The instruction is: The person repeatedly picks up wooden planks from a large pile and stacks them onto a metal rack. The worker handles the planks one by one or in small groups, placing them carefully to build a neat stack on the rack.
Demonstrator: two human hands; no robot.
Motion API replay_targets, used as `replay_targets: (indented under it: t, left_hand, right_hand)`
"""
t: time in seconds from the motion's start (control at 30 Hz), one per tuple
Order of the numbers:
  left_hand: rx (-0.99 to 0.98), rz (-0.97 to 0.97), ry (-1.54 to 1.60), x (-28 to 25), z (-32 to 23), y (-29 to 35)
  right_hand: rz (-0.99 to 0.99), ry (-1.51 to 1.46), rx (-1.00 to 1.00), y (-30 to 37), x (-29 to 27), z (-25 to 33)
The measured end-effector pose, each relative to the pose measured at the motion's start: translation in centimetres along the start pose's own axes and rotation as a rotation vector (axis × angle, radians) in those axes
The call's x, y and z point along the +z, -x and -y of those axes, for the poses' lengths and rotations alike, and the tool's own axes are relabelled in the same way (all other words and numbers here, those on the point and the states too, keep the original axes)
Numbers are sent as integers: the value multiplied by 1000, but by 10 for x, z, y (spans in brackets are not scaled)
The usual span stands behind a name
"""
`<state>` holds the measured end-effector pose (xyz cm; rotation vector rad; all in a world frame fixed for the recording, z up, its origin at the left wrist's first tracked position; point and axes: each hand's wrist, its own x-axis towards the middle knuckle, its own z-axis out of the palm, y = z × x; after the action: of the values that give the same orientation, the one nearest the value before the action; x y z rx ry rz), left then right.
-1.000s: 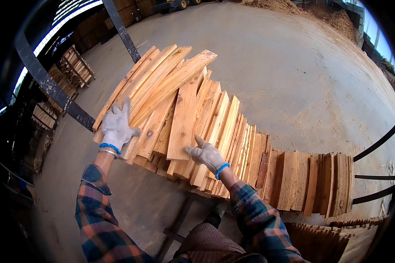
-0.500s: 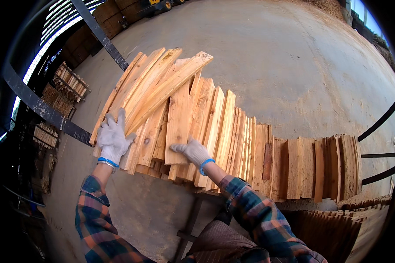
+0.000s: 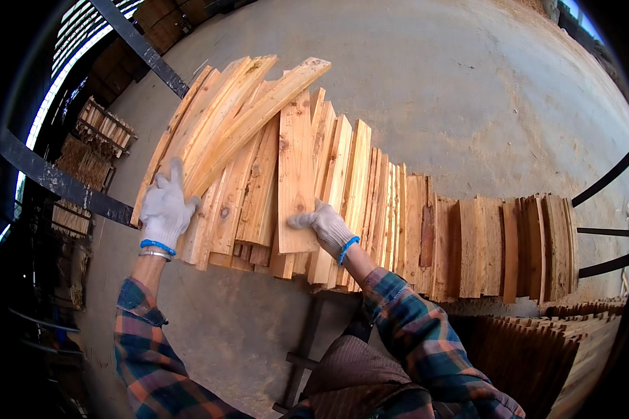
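A long row of pale wooden planks (image 3: pixel 248 202) stands packed on edge in front of me, the left ones fanned out. My left hand (image 3: pixel 166 209), in a white knitted glove, is at the near end of a slanting plank (image 3: pixel 259 126) that lies across the others. Its forefinger and thumb close about that end; the other fingers are partly hidden. Further right, my gloved right hand (image 3: pixel 323 225) grips the lower right edge of a broad flat plank (image 3: pixel 297 174), thumb on its face and fingers out of sight behind it.
A dark metal frame (image 3: pixel 70 187) rises at the left end of the row, and black bars (image 3: pixel 604 230) stand at the right. More stacked wood (image 3: pixel 538 356) is at the lower right. Bundles of wood (image 3: pixel 105 129) stand at the far left on the concrete floor (image 3: pixel 426 91).
The broad plank in my right hand has shifted slightly right and separated from the slanting plank. My left hand has moved slightly left. The whole view has shifted a little.
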<state>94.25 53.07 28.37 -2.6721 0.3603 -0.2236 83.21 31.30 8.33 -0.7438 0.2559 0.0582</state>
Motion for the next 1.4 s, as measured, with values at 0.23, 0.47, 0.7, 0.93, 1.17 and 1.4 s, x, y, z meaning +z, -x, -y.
replay_targets:
  t: [0.23,0.47,0.7,0.93,1.17,1.4]
  left_hand:
    - [51,-96,-254,-16,-45,-15]
    - [104,22,-78,-28,-25,-36]
    - [138,-42,163,-41,21,-64]
    - [-34,-3,-65,-44,-17,-78]
    - [-18,-53,235,-37,30,-99]
    - [-188,310,1807,-54,-18,-10]
  right_hand:
    - [-47,183,-125,-21,-8,5]
    - [-25,-20,-117,1,32,29]
    - [61,75,-128,-10,72,43]
    - [-40,387,-105,-72,82,34]
    - [211,-182,-96,-41,71,56]
    - [263,-207,-128,12,66,42]
